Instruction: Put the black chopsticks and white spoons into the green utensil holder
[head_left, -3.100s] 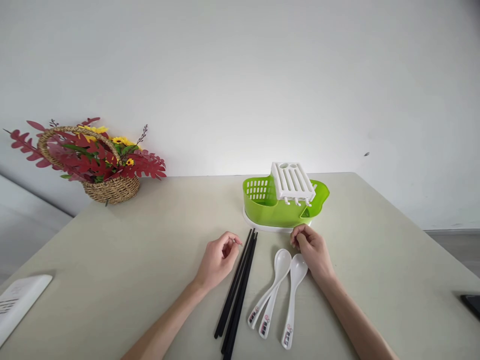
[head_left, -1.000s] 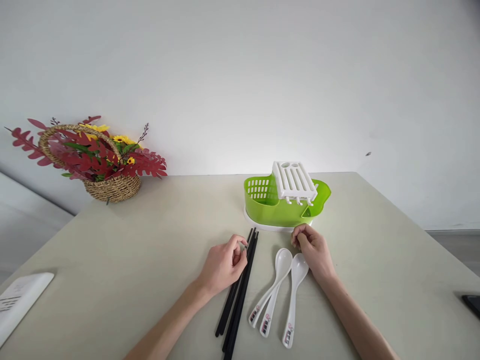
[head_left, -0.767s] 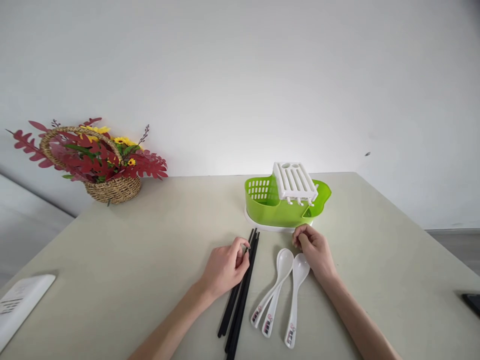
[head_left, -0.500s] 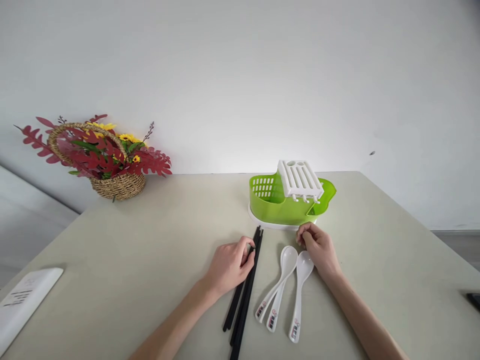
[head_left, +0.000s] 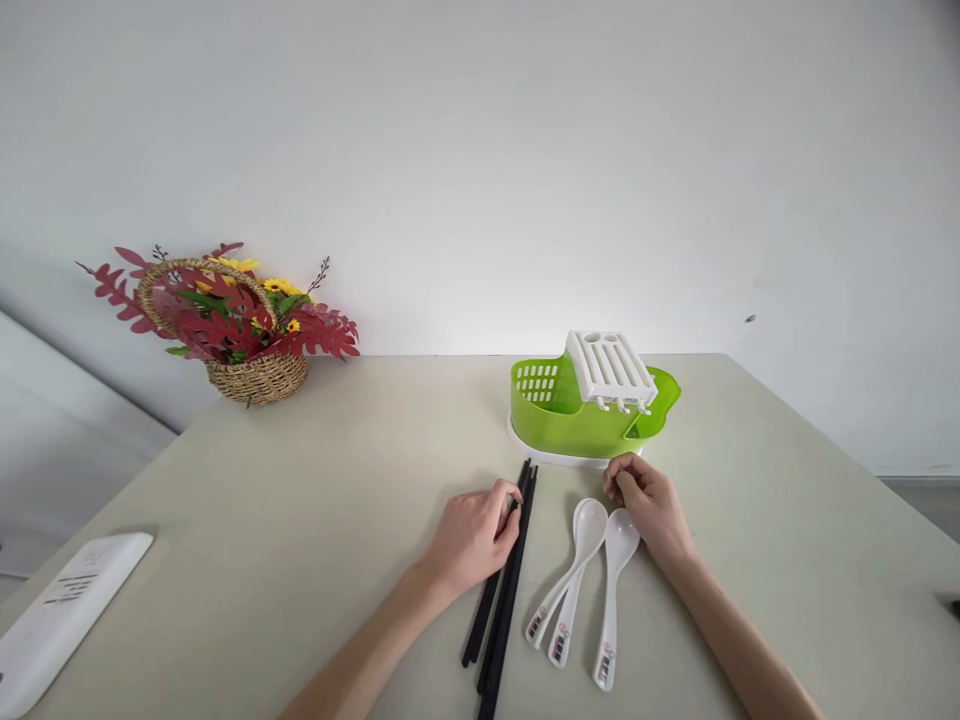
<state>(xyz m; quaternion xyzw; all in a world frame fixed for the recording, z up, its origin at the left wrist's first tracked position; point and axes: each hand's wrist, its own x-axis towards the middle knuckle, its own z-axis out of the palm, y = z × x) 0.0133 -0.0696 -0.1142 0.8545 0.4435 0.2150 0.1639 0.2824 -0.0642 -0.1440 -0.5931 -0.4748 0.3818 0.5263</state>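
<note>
My left hand (head_left: 478,535) rests on the table with its fingers loosely curled, lying against and partly over several black chopsticks (head_left: 512,570). The chopsticks lie flat, and no grip on them shows. Three white spoons (head_left: 612,600) lie to their right, bowls facing away from me; two of them overlap. Just right of the spoon bowls my right hand (head_left: 654,503) is curled in a loose fist, with nothing visible in it. Beyond both hands stands a green cutlery holder (head_left: 559,430) with a slotted white top (head_left: 611,368), small hooks and a white base.
A wicker basket (head_left: 259,380) of red leaves and yellow flowers stands at the back left. At the left front lies a long white object (head_left: 82,600) with dark printed marks. The wall (head_left: 465,200) rises behind the table (head_left: 322,500). A small dark object (head_left: 955,608) shows at the right edge.
The whole view has shifted slightly, so everything appears a little lower and further right. Both hands keep their places beside the chopsticks and spoons.
</note>
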